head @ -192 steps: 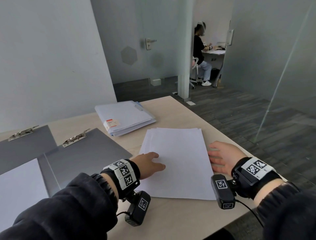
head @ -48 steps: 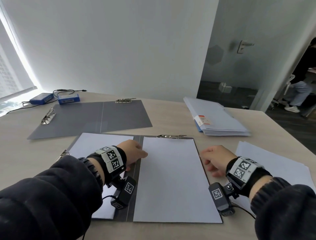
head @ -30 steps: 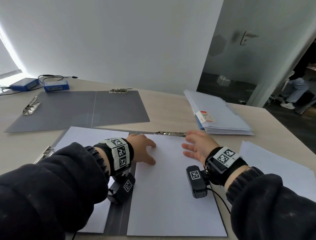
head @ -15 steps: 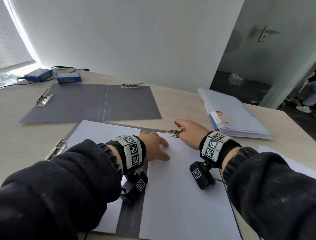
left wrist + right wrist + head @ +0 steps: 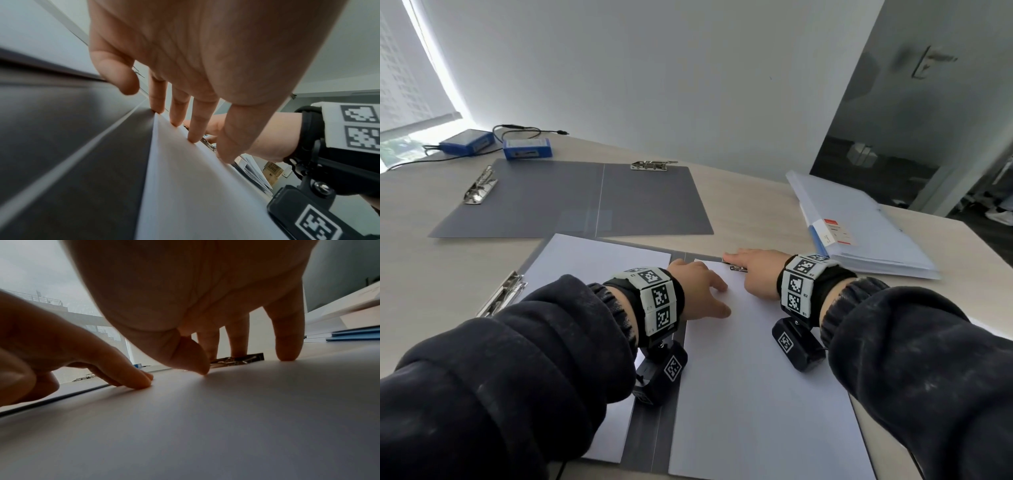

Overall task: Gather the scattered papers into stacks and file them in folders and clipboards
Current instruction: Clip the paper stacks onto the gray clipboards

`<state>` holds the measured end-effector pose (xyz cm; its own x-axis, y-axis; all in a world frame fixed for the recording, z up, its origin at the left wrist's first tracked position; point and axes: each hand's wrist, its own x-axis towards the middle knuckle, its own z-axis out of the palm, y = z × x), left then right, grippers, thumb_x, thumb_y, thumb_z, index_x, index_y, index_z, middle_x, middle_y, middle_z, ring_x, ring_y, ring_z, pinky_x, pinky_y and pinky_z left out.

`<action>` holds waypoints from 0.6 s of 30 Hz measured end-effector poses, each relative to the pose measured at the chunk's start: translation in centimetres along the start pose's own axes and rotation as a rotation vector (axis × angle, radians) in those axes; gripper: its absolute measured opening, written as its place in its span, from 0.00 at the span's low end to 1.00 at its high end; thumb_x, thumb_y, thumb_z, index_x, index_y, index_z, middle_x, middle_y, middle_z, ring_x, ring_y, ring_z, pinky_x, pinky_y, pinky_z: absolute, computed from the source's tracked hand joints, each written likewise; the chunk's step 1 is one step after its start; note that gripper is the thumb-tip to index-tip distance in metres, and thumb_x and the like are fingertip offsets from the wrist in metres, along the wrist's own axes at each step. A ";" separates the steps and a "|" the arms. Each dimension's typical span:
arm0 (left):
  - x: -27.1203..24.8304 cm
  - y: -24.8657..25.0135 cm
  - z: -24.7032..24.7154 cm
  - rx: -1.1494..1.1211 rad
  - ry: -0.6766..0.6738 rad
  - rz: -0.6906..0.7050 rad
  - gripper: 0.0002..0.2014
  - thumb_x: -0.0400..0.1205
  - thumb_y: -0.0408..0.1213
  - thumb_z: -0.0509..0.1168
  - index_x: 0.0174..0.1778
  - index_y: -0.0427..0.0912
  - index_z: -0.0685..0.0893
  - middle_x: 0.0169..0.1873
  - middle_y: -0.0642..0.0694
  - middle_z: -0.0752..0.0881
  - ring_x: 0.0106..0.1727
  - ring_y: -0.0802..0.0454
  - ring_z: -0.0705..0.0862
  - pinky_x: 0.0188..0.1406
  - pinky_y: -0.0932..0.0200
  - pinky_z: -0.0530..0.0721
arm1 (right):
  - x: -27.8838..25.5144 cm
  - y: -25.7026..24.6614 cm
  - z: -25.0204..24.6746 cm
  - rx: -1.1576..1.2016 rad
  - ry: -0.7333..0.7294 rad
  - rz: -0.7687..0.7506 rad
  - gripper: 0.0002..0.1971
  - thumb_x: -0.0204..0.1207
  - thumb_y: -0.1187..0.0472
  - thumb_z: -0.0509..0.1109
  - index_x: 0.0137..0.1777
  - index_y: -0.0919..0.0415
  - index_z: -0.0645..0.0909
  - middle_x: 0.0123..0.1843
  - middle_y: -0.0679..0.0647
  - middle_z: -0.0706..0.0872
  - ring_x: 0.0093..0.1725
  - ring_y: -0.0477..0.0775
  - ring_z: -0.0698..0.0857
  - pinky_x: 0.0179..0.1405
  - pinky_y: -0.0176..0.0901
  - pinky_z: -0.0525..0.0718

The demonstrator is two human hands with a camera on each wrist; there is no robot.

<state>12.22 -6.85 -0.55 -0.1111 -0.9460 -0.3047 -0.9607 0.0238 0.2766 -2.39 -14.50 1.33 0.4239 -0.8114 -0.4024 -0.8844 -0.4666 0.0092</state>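
My right hand (image 5: 758, 272) has moved up from the sheet's side edge to the metal clip (image 5: 236, 360), fingers straight on it, apparently pressing, while my flat left hand (image 5: 700, 294) steadies the paper (image 5: 750, 394) on the open folder (image 5: 654, 435), ready for clamping.

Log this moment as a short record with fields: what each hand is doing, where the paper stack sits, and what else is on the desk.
left hand: fingers flat on the paper stack, near its top left corner
right hand: fingers at the metal clip, thumb on the paper
paper stack: right half of the near open clipboard folder
second sheet: left half of that folder
far clipboard folder: open, no paper
filed folders: piled far right
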 end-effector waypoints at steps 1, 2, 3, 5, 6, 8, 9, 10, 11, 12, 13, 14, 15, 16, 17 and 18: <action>0.0 0.0 0.0 -0.001 0.001 -0.001 0.28 0.78 0.63 0.65 0.75 0.65 0.75 0.73 0.55 0.73 0.74 0.45 0.66 0.69 0.49 0.70 | 0.0 -0.2 -0.1 -0.013 -0.004 0.002 0.37 0.81 0.68 0.54 0.88 0.42 0.54 0.88 0.49 0.61 0.84 0.60 0.66 0.81 0.54 0.68; 0.1 0.0 0.0 -0.001 0.004 -0.002 0.28 0.78 0.63 0.65 0.75 0.65 0.75 0.73 0.55 0.73 0.74 0.45 0.66 0.69 0.49 0.70 | 0.0 -0.3 -0.2 -0.024 -0.007 0.003 0.36 0.82 0.68 0.54 0.88 0.43 0.54 0.88 0.50 0.61 0.84 0.60 0.67 0.81 0.54 0.69; 0.1 0.0 0.1 -0.002 0.006 -0.003 0.28 0.78 0.63 0.65 0.75 0.65 0.75 0.73 0.55 0.73 0.74 0.45 0.66 0.70 0.49 0.70 | -0.1 -0.4 -0.3 -0.031 -0.011 0.006 0.36 0.82 0.67 0.54 0.88 0.43 0.53 0.88 0.51 0.61 0.84 0.60 0.67 0.81 0.54 0.69; 0.2 0.1 0.2 -0.003 0.007 -0.007 0.27 0.78 0.63 0.65 0.74 0.65 0.75 0.73 0.55 0.73 0.74 0.45 0.66 0.70 0.49 0.70 | -0.2 -0.4 -0.2 -0.027 -0.017 0.006 0.37 0.82 0.67 0.54 0.89 0.42 0.51 0.90 0.49 0.57 0.85 0.60 0.65 0.82 0.54 0.68; 0.3 0.1 0.2 -0.003 0.008 -0.011 0.27 0.77 0.63 0.65 0.74 0.66 0.75 0.73 0.55 0.73 0.75 0.45 0.66 0.70 0.48 0.70 | -0.2 -0.2 -0.1 -0.015 -0.016 0.003 0.38 0.81 0.66 0.55 0.89 0.42 0.50 0.90 0.48 0.54 0.86 0.59 0.63 0.83 0.53 0.66; 0.3 0.1 0.0 -0.008 -0.003 -0.019 0.27 0.78 0.63 0.65 0.74 0.66 0.75 0.73 0.55 0.73 0.75 0.45 0.66 0.71 0.48 0.69 | -0.6 0.2 -0.1 0.043 -0.010 0.000 0.39 0.81 0.65 0.58 0.89 0.41 0.50 0.91 0.47 0.50 0.88 0.57 0.59 0.85 0.51 0.62; 0.3 0.1 -0.1 -0.012 -0.014 -0.026 0.27 0.78 0.63 0.64 0.74 0.66 0.74 0.74 0.55 0.73 0.76 0.46 0.66 0.72 0.47 0.69 | -1.1 0.3 -0.1 0.102 -0.001 -0.008 0.38 0.81 0.64 0.59 0.88 0.42 0.53 0.91 0.49 0.50 0.87 0.57 0.59 0.85 0.50 0.62; 0.1 0.2 -0.2 -0.011 -0.024 -0.033 0.27 0.78 0.64 0.64 0.75 0.67 0.74 0.75 0.55 0.72 0.76 0.46 0.65 0.73 0.47 0.68 | -1.6 0.6 -0.1 0.188 0.024 -0.025 0.36 0.81 0.65 0.60 0.88 0.44 0.58 0.90 0.53 0.54 0.86 0.58 0.62 0.83 0.49 0.64; 0.0 0.2 -0.2 -0.008 -0.034 -0.041 0.28 0.78 0.64 0.63 0.76 0.67 0.73 0.76 0.55 0.71 0.78 0.45 0.64 0.74 0.46 0.67 | -2.3 0.9 0.0 0.289 0.062 -0.044 0.33 0.81 0.65 0.62 0.86 0.47 0.64 0.88 0.55 0.59 0.83 0.59 0.66 0.78 0.45 0.68; -0.1 0.3 -0.2 -0.007 -0.044 -0.049 0.29 0.78 0.64 0.63 0.77 0.67 0.71 0.78 0.56 0.70 0.79 0.45 0.63 0.76 0.45 0.65 | -3.2 1.2 0.3 0.393 0.109 -0.051 0.31 0.81 0.66 0.63 0.84 0.50 0.68 0.85 0.55 0.65 0.80 0.58 0.70 0.72 0.40 0.72; -0.3 0.4 -0.1 -0.005 -0.053 -0.055 0.30 0.79 0.64 0.62 0.78 0.66 0.70 0.81 0.56 0.67 0.81 0.44 0.60 0.78 0.44 0.62 | -4.0 1.8 0.8 0.492 0.168 -0.045 0.29 0.81 0.66 0.64 0.83 0.52 0.71 0.81 0.53 0.70 0.75 0.54 0.74 0.63 0.34 0.74; -0.4 0.5 0.1 -0.008 -0.060 -0.060 0.31 0.79 0.64 0.62 0.80 0.66 0.68 0.83 0.57 0.63 0.83 0.43 0.58 0.81 0.43 0.59 | -5.0 2.4 1.4 0.587 0.222 -0.017 0.27 0.81 0.66 0.65 0.80 0.53 0.74 0.76 0.51 0.75 0.70 0.51 0.77 0.57 0.30 0.74; -0.7 0.6 0.2 -0.019 -0.060 -0.062 0.32 0.80 0.64 0.62 0.81 0.65 0.67 0.85 0.57 0.60 0.84 0.43 0.57 0.82 0.44 0.57 | -5.9 3.0 2.0 0.684 0.282 0.009 0.24 0.81 0.65 0.65 0.77 0.53 0.76 0.73 0.49 0.79 0.67 0.47 0.78 0.56 0.30 0.73; -1.0 0.6 0.2 -0.054 -0.050 -0.065 0.33 0.80 0.63 0.63 0.82 0.63 0.66 0.85 0.57 0.60 0.85 0.43 0.58 0.82 0.46 0.57 | -6.9 3.7 2.7 0.774 0.335 0.051 0.22 0.81 0.64 0.66 0.75 0.51 0.79 0.71 0.47 0.81 0.66 0.45 0.79 0.57 0.33 0.73; -1.4 0.6 0.2 -0.119 -0.027 -0.071 0.32 0.80 0.62 0.64 0.82 0.62 0.67 0.85 0.56 0.62 0.83 0.45 0.62 0.80 0.50 0.61 | -7.9 4.4 3.2 0.864 0.388 0.091 0.20 0.82 0.64 0.66 0.72 0.50 0.81 0.69 0.46 0.82 0.64 0.44 0.80 0.56 0.36 0.74; -1.9 0.6 0.1 -0.204 0.003 -0.079 0.32 0.81 0.61 0.65 0.81 0.62 0.68 0.83 0.54 0.66 0.79 0.47 0.70 0.76 0.55 0.66 | -8.9 5.1 3.7 0.957 0.427 0.132 0.17 0.82 0.64 0.66 0.68 0.50 0.83 0.67 0.47 0.84 0.59 0.43 0.82 0.52 0.37 0.75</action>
<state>11.86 -4.95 0.08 -0.0366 -0.9431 -0.3305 -0.8948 -0.1164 0.4310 -11.42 -8.31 1.57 0.1825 -0.9788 -0.0931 -0.6349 -0.0451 -0.7712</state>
